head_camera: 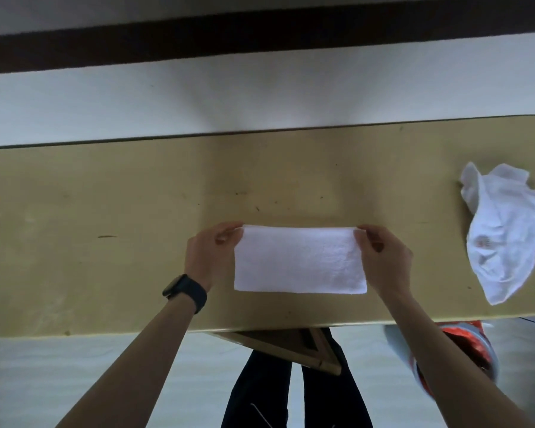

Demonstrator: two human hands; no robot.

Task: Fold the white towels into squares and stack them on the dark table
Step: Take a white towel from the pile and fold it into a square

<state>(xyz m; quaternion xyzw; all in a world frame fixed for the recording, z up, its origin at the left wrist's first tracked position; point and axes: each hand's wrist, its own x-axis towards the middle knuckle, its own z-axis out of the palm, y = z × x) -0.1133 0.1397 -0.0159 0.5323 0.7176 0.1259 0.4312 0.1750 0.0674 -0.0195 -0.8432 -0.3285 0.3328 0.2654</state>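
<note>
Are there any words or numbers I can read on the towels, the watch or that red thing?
No text can be read anywhere.
Crumpled towel: a faint reddish mark, too blurred to read.
Red and white packet below the table edge: print too blurred to read.
Watch on the left wrist: dark, nothing shows.
Folded towel, held at its far corners by the left hand and right hand: plain white.
</note>
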